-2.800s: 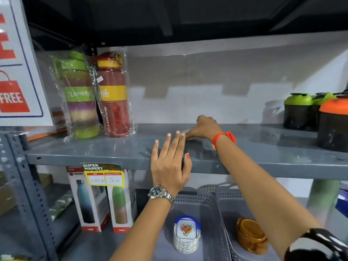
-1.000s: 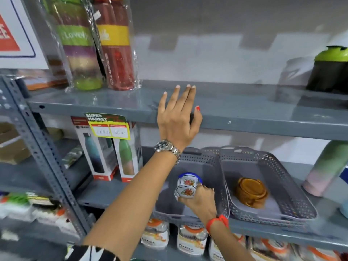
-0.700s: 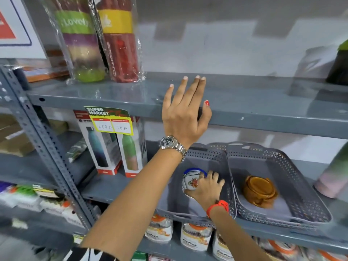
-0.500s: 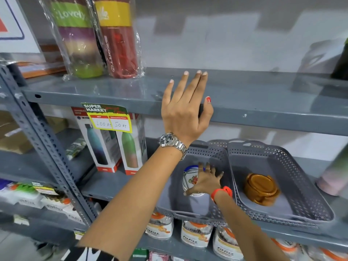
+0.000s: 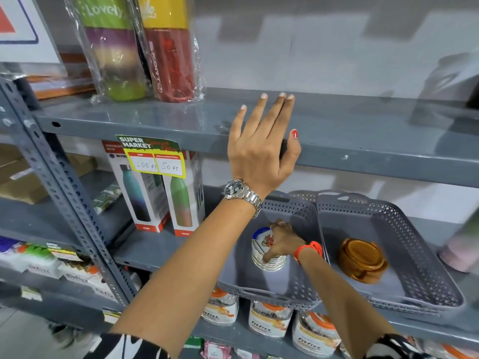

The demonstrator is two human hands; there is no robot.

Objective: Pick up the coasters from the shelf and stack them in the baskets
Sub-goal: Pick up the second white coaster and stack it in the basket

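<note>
Left hand (image 5: 261, 149): flat and spread wide against the front edge of the upper shelf (image 5: 363, 130), fingers pointing up over the lip, thumb hooked at the shelf's face; it grips nothing; a metal wristwatch (image 5: 242, 194) sits on the wrist
Right hand (image 5: 281, 240): down inside the left basket (image 5: 305, 221), curled over the top of the coaster stack, fingers bent around the topmost piece and thumb pressed on the stack's side; an orange wristband (image 5: 309, 248) circles the wrist
Coaster stack (image 5: 261, 251): white floral coasters with a blue rim, piled upright near the middle of the left basket's floor, directly under the right hand and well below the left hand
Left basket: grey perforated plastic, on the middle shelf, touching the right basket (image 5: 420, 244) along their shared side
Brown coasters (image 5: 361, 260): a low amber stack near the centre of the right basket, apart from both hands
Upper shelf: two wrapped sport bottles (image 5: 145, 47) stand at its left end, away from the left hand
Price tag (image 5: 154, 158): yellow and green, hanging from the upper shelf's front edge, left of the left hand
Boxed bottles (image 5: 160, 193): on the middle shelf, just left of the left basket
Jars (image 5: 269, 321): a row on the shelf under the baskets
</note>
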